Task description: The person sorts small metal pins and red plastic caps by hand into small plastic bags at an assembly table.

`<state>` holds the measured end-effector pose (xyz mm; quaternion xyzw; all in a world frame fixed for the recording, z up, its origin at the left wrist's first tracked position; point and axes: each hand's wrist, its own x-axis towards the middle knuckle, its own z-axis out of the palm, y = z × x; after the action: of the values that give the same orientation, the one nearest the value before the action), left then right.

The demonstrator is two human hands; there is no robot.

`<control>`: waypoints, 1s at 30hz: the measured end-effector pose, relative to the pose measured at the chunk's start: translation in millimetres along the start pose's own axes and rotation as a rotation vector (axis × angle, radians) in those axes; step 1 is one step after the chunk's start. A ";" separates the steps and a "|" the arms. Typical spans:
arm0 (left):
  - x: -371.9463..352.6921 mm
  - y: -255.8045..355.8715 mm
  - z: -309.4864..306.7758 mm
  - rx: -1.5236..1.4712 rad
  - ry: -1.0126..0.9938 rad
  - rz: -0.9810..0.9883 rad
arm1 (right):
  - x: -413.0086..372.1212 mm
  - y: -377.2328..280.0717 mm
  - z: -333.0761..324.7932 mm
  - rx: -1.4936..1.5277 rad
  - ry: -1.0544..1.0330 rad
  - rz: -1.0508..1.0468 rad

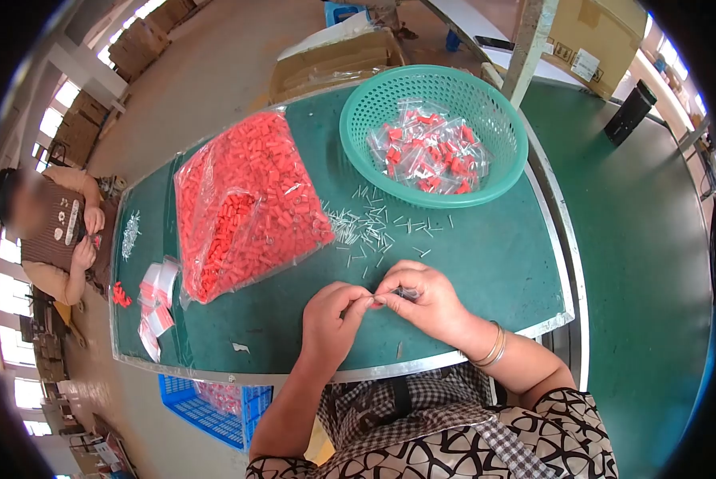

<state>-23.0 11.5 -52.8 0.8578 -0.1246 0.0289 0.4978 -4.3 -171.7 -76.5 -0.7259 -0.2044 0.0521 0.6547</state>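
My left hand is closed in a pinch on a small clear plastic bag, just above the table's near side. My right hand pinches the same bag from the other side, fingertips almost meeting the left ones. A bit of red shows at the fingertips; most of the bag is hidden by my fingers. Beyond my hands lies a loose scatter of small metal screws or nails. Left of these rests a large clear bag full of red plastic pieces.
A green plastic basket at the back right holds several small bags with red pieces. Flat plastic bags, a few red pieces and more metal pieces lie at left, near a seated co-worker. A blue crate stands below the table.
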 end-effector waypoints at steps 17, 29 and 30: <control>-0.2 -1.0 0.0 -0.028 0.055 -0.026 | -0.4 -2.8 -0.5 -0.101 0.039 0.004; -5.2 -11.9 -0.1 -0.062 0.054 -0.046 | -2.1 0.6 0.1 -0.108 0.012 0.035; -7.0 -16.2 -1.5 -0.098 0.062 -0.093 | -1.7 -0.6 -3.2 -0.096 0.020 0.063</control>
<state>-25.8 21.7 -67.0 0.8360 -0.0704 0.0259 0.5436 -4.9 -175.3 -75.7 -0.7629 -0.1772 0.0553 0.6193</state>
